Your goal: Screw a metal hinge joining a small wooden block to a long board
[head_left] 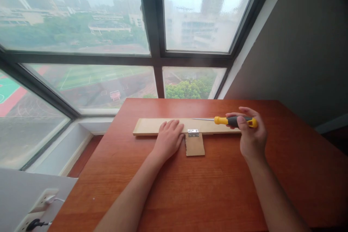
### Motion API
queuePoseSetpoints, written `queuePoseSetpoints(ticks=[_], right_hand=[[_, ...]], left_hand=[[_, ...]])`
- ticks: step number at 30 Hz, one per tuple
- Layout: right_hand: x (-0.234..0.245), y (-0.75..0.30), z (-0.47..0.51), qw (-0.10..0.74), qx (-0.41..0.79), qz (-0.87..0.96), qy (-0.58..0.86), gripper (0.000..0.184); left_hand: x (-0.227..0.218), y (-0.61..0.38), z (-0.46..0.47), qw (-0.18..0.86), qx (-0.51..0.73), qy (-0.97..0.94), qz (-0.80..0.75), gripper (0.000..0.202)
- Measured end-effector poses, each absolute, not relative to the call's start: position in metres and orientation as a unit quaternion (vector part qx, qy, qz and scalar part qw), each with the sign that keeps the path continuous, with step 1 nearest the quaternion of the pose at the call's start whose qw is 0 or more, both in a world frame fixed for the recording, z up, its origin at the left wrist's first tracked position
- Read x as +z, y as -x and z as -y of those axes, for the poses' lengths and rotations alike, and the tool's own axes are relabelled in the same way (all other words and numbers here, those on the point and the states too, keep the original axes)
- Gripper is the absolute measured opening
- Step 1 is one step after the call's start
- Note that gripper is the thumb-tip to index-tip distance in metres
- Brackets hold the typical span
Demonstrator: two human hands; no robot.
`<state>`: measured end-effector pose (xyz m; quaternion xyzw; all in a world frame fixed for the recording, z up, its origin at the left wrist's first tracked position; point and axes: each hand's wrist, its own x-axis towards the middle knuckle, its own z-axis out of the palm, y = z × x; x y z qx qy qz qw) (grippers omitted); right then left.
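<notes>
Left hand (170, 137) flat on pale board (148, 126) — right hand (254, 138) half-curled around yellow screwdriver (223, 120)

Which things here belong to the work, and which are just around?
In the work:
- screwdriver, in the right hand
- long wooden board, under the left hand
- metal hinge
- small brown panel

Just around:
- white plug
- black plug
- window frame

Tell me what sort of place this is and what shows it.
Likely an upper-floor room, perhaps in a home or dormitory: a reddish-brown wooden table stands by large, dark-framed glass windows that look down on a green, white-lined sports field.
</notes>
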<state>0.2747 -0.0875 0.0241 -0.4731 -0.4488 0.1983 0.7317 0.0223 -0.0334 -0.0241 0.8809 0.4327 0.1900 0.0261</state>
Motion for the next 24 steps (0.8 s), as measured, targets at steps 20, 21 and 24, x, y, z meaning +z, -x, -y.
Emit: queuePoseSetpoints(ticks=[20,21,24], right_hand=[[0.019,-0.249,0.072,0.718,0.092,0.493,0.482,0.020],[0.020,-0.250,0.072,0.722,0.089,0.487,0.483,0.021],[0.023,-0.249,0.072,0.726,0.088,0.486,0.478,0.022]], left_hand=[[-0.022,-0.018,0.035,0.050,0.206,-0.881,-0.424,0.026],[-0.021,-0.018,0.036,0.056,0.210,-0.879,-0.424,0.026],[-0.021,-0.021,0.039,0.082,0.238,-0.867,-0.430,0.026]])
